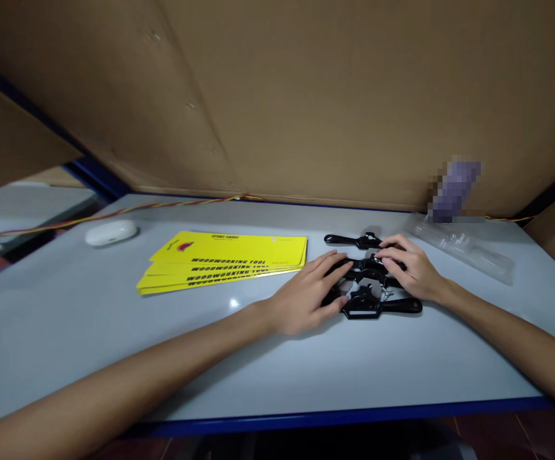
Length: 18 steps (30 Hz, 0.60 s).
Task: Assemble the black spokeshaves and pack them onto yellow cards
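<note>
Nearest to the person is the blue front edge of the bench (pixel 239 377), with bare grey surface behind it. The first item reached is the nearest spokeshave (pixel 366 299), black, lying crosswise, its right handle uncovered and pointing to the person's right. The left hand (pixel 303 300) lies at its left end: palm down, fingers spread apart, thumb against the tool's left part, forefinger and the other fingers reaching over the left ends of the tools behind.

Just behind it sit the middle spokeshaves (pixel 373 276), closely bunched and partly overlapped by fingers, between the two hands; their exact number cannot be made out. The right hand (pixel 416 268) is over their right ends, fingers bent and slightly parted; I cannot tell whether it grips one. Left of the left hand, fanned yellow cards (pixel 229 252) printed "WOODWORKING TOOL" lie near its fingertips.

The farthest spokeshave (pixel 367 241) lies beyond both hands, its left handle in plain sight and its right end masked by the right hand's fingers. Clear plastic packaging (pixel 473 249) rests to the right, well apart from the cards; a white case (pixel 111 233) lies far left. A twisted cord (pixel 176 204) runs along the back, before a brown cardboard wall (pixel 334 108)
</note>
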Available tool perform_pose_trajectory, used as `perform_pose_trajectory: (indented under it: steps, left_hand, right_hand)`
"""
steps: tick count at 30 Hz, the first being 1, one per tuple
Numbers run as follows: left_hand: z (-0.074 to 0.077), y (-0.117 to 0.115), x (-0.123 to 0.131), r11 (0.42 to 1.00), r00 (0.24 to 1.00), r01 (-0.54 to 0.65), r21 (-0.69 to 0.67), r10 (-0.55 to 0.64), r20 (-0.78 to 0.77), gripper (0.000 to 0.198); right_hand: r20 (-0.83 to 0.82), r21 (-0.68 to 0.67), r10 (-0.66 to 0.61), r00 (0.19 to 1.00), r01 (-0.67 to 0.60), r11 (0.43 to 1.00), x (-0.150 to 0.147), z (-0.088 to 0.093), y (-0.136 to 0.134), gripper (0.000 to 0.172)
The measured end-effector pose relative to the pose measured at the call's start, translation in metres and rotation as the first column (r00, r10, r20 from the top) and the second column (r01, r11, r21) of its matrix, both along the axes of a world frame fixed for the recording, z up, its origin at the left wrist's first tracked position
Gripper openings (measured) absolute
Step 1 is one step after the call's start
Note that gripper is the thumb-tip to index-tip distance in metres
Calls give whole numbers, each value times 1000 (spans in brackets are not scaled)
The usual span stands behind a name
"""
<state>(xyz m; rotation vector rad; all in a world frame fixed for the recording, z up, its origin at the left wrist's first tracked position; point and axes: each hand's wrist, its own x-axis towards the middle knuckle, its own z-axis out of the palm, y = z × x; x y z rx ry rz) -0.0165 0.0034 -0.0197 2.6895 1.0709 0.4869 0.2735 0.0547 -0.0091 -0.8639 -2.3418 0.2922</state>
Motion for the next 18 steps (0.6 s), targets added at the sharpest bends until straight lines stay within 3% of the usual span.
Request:
perform_pose_trajectory:
  steps: [9, 18]
  left_hand:
    - [2, 0, 0, 1000, 1000, 12, -5, -12, -10, 63]
    - [1, 0, 0, 1000, 1000, 1, -11, -1, -8, 62]
  right_hand:
    - [86, -30, 115, 990, -113, 993, 2, 7, -2, 27]
    - [-12, 10, 6, 1000, -6, 1000, 1, 0, 0, 25]
